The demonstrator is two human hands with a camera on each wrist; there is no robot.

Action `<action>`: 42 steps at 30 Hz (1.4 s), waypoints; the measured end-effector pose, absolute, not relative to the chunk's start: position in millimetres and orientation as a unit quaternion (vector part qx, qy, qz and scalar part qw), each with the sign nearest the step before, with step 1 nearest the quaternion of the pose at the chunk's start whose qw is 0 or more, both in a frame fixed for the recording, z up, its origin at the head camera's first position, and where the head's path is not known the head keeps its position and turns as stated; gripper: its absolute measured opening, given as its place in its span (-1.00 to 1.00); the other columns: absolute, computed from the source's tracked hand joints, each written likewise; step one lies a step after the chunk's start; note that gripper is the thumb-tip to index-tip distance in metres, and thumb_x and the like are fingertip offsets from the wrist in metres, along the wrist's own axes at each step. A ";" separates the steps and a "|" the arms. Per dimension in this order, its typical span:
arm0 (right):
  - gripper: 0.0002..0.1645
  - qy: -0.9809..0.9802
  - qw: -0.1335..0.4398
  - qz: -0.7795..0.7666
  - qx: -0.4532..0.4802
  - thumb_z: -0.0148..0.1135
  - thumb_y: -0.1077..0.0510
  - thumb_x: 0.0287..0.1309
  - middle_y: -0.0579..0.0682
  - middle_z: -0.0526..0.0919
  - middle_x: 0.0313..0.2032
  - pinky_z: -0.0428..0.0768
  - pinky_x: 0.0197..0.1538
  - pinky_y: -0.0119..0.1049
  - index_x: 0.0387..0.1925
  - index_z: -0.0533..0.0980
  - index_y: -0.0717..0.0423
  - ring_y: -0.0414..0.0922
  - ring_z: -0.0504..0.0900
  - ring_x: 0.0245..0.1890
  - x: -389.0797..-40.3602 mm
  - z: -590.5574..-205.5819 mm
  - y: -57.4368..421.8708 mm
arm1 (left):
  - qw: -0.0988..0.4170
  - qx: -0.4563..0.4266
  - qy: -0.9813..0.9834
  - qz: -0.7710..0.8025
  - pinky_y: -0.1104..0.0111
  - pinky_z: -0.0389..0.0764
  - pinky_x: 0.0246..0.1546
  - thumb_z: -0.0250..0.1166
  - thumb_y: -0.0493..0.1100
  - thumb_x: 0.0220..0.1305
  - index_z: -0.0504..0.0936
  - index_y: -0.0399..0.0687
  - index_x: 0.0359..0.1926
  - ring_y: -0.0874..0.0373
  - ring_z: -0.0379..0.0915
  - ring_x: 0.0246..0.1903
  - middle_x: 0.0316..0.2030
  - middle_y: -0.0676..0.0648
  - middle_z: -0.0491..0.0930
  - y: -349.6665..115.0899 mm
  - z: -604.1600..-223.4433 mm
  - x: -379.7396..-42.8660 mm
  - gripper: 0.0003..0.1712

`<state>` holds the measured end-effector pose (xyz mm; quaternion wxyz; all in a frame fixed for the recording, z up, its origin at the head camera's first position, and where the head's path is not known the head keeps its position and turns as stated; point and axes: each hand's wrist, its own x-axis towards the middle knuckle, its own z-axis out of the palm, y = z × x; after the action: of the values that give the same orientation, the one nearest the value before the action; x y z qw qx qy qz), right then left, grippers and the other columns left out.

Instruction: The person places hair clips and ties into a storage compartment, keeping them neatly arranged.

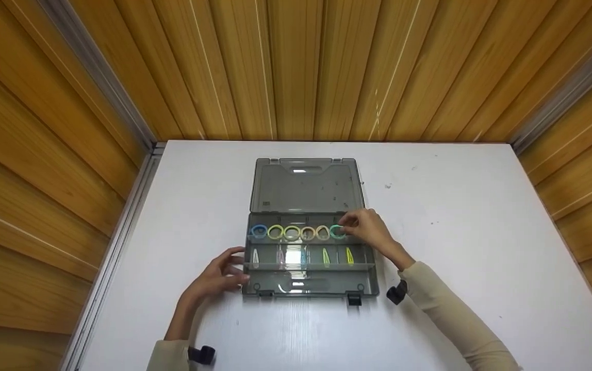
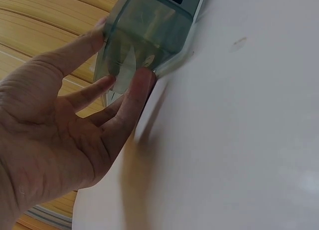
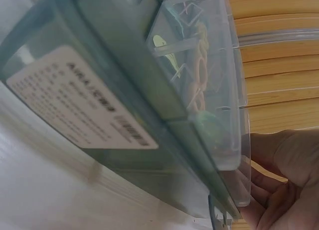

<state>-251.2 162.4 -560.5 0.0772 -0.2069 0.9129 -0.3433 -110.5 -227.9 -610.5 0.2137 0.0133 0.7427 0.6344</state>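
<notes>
A grey see-through plastic case lies with its lid folded back. Along its upper row of compartments stand coloured hair ties, among them a blue one, a yellow one and a green one. My right hand pinches the green hair tie at its right edge; in the right wrist view the clear tray wall partly screens the curled fingers. My left hand touches the case's left side with loosely spread fingers, and its fingertips rest by the corner in the left wrist view.
Snap hair clips, including a yellow one and a light green one, stand in the case's middle row. A black latch sticks out from the front edge. The white table meets wood-patterned walls.
</notes>
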 end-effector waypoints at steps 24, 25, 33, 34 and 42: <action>-0.84 0.943 0.071 -0.260 -0.197 0.46 0.25 0.11 0.06 0.79 -0.36 0.68 -0.29 -0.11 -0.23 0.75 0.18 -0.06 0.73 -0.36 -248.8 -563.2 164.7 | 0.219 0.002 0.742 0.634 0.07 0.75 -0.02 0.45 -0.19 0.26 0.21 -0.10 0.53 0.05 0.59 -0.01 0.30 -0.41 0.40 -221.6 -606.9 -110.1 -0.10; -0.84 0.943 0.072 -0.260 -0.196 0.47 0.25 0.12 0.06 0.79 -0.36 0.68 -0.28 -0.11 -0.22 0.75 0.17 -0.07 0.72 -0.36 -249.0 -563.9 165.1 | 0.219 0.002 0.742 0.634 0.07 0.75 -0.02 0.45 -0.18 0.25 0.21 -0.10 0.53 0.05 0.59 -0.01 0.30 -0.41 0.40 -221.6 -607.2 -110.4 -0.09; -0.84 0.941 0.063 -0.271 -0.192 0.45 0.22 0.16 0.09 0.81 -0.29 0.69 -0.21 -0.03 -0.20 0.74 0.17 -0.01 0.75 -0.30 -248.1 -567.9 165.6 | 0.212 0.011 0.746 0.631 0.07 0.74 -0.02 0.43 -0.21 0.28 0.21 -0.12 0.53 0.03 0.60 0.01 0.31 -0.43 0.40 -221.7 -608.5 -110.2 -0.12; -0.84 0.941 0.063 -0.273 -0.190 0.45 0.23 0.16 0.10 0.81 -0.28 0.70 -0.20 -0.02 -0.20 0.75 0.17 0.00 0.75 -0.29 -247.9 -567.7 166.1 | 0.212 0.012 0.746 0.632 0.07 0.74 -0.02 0.43 -0.21 0.29 0.21 -0.12 0.53 0.02 0.59 0.01 0.32 -0.44 0.40 -221.4 -608.9 -110.2 -0.12; -0.78 0.916 0.091 -0.319 -0.225 0.36 0.18 0.29 0.18 0.79 -0.16 0.73 -0.06 0.01 -0.11 0.71 0.24 0.10 0.78 -0.18 -253.7 -559.3 171.1 | 0.199 0.021 0.754 0.626 0.11 0.75 -0.06 0.39 -0.19 0.33 0.20 -0.12 0.53 0.02 0.56 0.04 0.33 -0.43 0.37 -222.3 -609.7 -114.7 -0.15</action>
<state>-253.7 171.1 -559.3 0.0907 -0.2248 0.9162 -0.3191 -114.7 -222.3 -609.7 0.1987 0.0209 0.7537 0.6261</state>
